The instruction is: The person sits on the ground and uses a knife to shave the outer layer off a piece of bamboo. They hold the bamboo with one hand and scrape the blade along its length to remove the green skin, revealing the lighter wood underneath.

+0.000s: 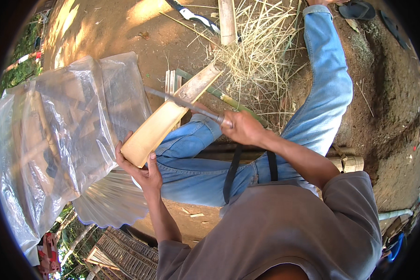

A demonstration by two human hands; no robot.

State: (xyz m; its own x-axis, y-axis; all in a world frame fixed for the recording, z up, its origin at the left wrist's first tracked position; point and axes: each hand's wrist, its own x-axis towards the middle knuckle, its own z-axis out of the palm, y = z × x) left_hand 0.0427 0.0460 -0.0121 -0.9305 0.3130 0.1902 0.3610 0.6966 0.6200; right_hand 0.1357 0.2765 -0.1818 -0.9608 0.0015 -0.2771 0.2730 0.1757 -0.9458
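While the left hand (147, 176) curls round the near end of one split bamboo piece (153, 127) beside the left leg (191, 182), the right hand (244, 127) is wrapped tightly around one knife (202, 110) crossing it; beyond lie one straw heap (261, 58) and two sandals (358, 10).

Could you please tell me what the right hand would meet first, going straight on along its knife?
Probably the split bamboo piece, which the knife in the right hand crosses in view; depth is unclear.
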